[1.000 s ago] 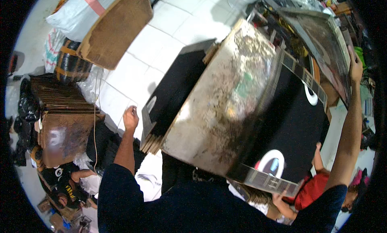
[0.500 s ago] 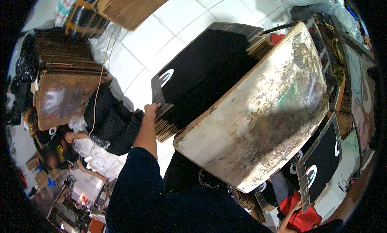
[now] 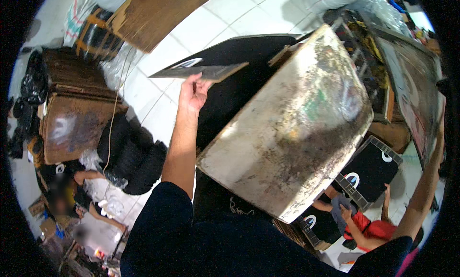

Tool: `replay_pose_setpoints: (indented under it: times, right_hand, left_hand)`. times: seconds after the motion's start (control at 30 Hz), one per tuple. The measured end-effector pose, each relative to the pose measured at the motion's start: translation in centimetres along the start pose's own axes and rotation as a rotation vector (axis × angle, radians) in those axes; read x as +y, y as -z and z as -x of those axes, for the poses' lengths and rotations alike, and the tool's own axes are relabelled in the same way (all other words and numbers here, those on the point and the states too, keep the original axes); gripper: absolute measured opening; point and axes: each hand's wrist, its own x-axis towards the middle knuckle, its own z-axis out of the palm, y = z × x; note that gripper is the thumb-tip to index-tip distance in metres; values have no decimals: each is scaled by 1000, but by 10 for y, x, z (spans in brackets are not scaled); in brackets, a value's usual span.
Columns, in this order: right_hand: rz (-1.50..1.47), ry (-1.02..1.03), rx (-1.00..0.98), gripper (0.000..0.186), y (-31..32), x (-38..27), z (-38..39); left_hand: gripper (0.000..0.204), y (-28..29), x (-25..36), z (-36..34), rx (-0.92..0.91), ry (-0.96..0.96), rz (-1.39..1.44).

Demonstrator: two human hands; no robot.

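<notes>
My left hand (image 3: 192, 94) grips the near edge of a black-topped flat board with a grey strip (image 3: 215, 72) and a white-and-blue eye print. The board is tilted up, its gripped end raised above a black-topped stack (image 3: 218, 107). Close to its right lies a large, stained white board (image 3: 287, 128), slanting across the middle and covering part of the stack. My right forearm (image 3: 424, 195) reaches up along the right rim beside a large framed panel (image 3: 402, 80). The right hand's fingers are lost in the dark picture edge.
A person in red (image 3: 366, 229) sits at the lower right by black panels with eye prints (image 3: 371, 171). At left stand a pile of brown boards (image 3: 79, 126) and black bundles (image 3: 129, 157). Another person (image 3: 81, 191) sits at lower left. A cord (image 3: 113, 119) hangs there.
My left hand has moved up and away, lifting the black board's end into a tilt. My right forearm now shows raised at the right rim. The person in red has leaned farther into view.
</notes>
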Motion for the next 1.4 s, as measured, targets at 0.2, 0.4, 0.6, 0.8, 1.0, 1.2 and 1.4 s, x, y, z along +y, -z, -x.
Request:
replay_pose_setpoints:
  times: [0.2, 0.4, 0.6, 0.8, 1.0, 1.2, 1.4]
  right_hand:
    - [341, 215, -33, 65, -15, -36, 8]
    - [154, -116, -40, 113, -12, -104, 59]
    - [170, -77, -27, 107, -15, -128, 102]
    - [154, -33, 31, 107, -26, -126, 122]
    - [163, -42, 16, 109, -21, -126, 111]
    - [184, -67, 1, 111, -17, -123, 95]
    - [246, -92, 59, 111, -25, -116, 92]
  left_hand:
    - [20, -62, -10, 108, -217, -74, 53]
    - [31, -61, -44, 252, -441, -126, -32]
    - [48, -23, -120, 346, -498, -103, -269]
    - [54, 59, -163, 374, -416, -20, -351]
    - [54, 138, -237, 375, -297, 269, -338]
    - [25, 173, -258, 356, -493, 692, -1485]
    - [41, 130, -66, 230, -53, -850, -1945]
